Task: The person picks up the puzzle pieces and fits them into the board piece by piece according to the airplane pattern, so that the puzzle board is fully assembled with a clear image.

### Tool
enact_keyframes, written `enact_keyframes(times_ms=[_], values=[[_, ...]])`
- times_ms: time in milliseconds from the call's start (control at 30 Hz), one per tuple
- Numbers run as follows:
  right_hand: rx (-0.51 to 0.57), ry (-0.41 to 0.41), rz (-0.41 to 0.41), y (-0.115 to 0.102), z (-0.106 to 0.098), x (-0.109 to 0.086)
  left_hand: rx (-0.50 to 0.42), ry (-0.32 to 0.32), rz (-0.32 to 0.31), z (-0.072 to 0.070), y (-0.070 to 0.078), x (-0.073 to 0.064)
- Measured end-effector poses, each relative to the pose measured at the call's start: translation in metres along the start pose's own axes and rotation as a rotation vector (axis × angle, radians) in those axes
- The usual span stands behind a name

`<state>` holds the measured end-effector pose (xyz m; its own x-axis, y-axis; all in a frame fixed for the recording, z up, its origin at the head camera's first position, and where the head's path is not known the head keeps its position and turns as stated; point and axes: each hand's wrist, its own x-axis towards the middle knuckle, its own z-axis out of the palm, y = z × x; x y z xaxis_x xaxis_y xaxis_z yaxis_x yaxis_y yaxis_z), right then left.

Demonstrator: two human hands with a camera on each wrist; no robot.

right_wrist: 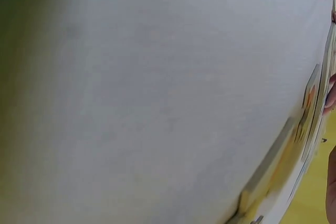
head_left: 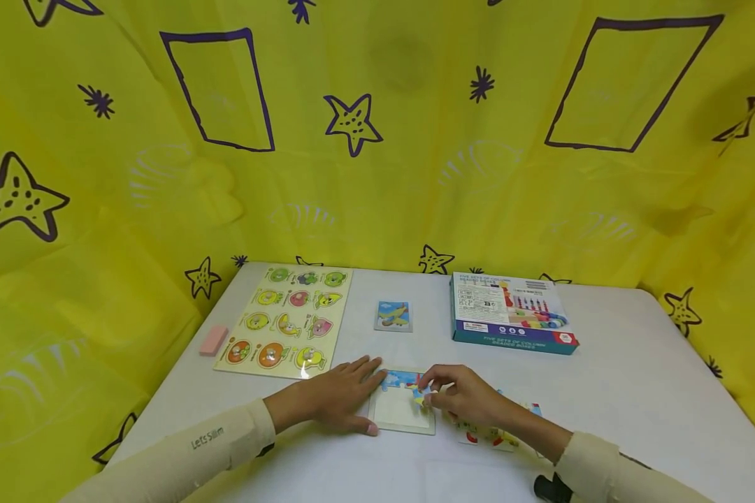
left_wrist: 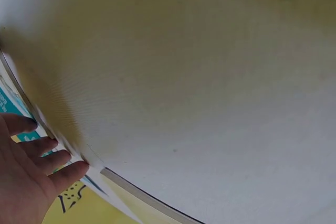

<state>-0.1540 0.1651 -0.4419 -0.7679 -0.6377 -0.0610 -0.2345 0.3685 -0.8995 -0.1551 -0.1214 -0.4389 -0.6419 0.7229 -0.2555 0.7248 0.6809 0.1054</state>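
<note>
A small puzzle tray (head_left: pixel 403 410) lies on the white table between both hands, with blue sky pieces (head_left: pixel 400 378) along its far side and its pale base bare below them. My left hand (head_left: pixel 340 396) rests at the tray's left edge, fingers extended and thumb spread toward the near corner. Between thumb and fingers, my right hand (head_left: pixel 465 397) pinches a blue and yellow puzzle piece (head_left: pixel 419 398) over the tray's right side. Several loose puzzle pieces (head_left: pixel 469 436) lie under and beside the right forearm, partly hidden by it.
Beyond the tray lies a picture card (head_left: pixel 393 316) of a yellow airplane. A fruit puzzle board (head_left: pixel 302 314) is at the left, beside a pink block (head_left: pixel 214 340). The beaded-boxes carton (head_left: pixel 512 314) sits back right. A yellow patterned curtain (head_left: pixel 403 188) surrounds the table.
</note>
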Motion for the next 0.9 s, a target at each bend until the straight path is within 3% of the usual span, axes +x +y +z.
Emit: enact_keyframes(times_ms=[300, 900], values=[[0.05, 0.012, 0.018, -0.006, 0.007, 0.007, 0.005, 0.001, -0.011, 0.002, -0.001, 0.0], [0.026, -0.012, 0.02, -0.01, 0.019, 0.026, 0.0, 0.01, 0.005, 0.003, -0.005, 0.0]])
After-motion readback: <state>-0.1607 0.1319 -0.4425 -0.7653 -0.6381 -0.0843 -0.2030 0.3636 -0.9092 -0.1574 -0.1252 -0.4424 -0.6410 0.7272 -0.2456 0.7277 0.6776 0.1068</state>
